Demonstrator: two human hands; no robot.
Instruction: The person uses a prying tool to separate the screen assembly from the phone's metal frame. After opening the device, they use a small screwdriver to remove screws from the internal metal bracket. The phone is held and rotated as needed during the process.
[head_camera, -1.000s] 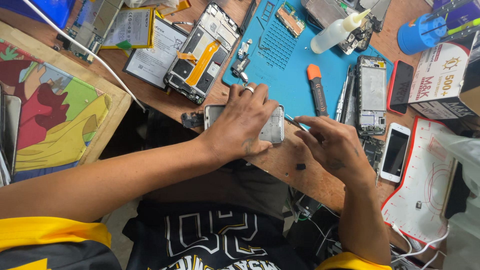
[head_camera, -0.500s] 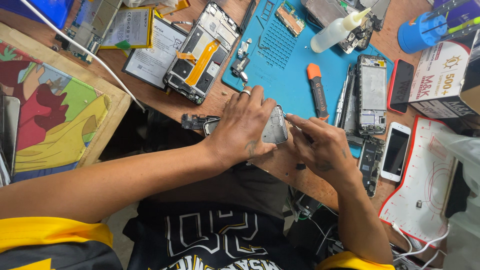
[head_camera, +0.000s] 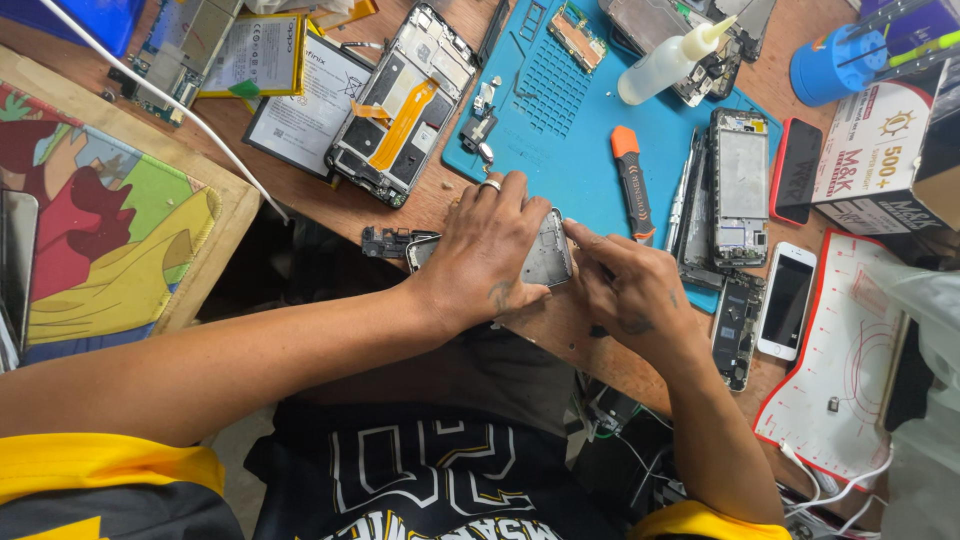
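Pinning phone frame (head_camera: 548, 252) at bench (head_camera: 590, 330) edge is being done by left hand (head_camera: 490, 255), grip clenched on it; right hand (head_camera: 625, 285) fingertips are pinching its end. Pressure is best being kept even.

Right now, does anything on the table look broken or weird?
Yes. Several phones lie opened up: one above the hands shows its insides, another lies stripped on the blue mat. Both hands, left and right, hold a bare phone frame.
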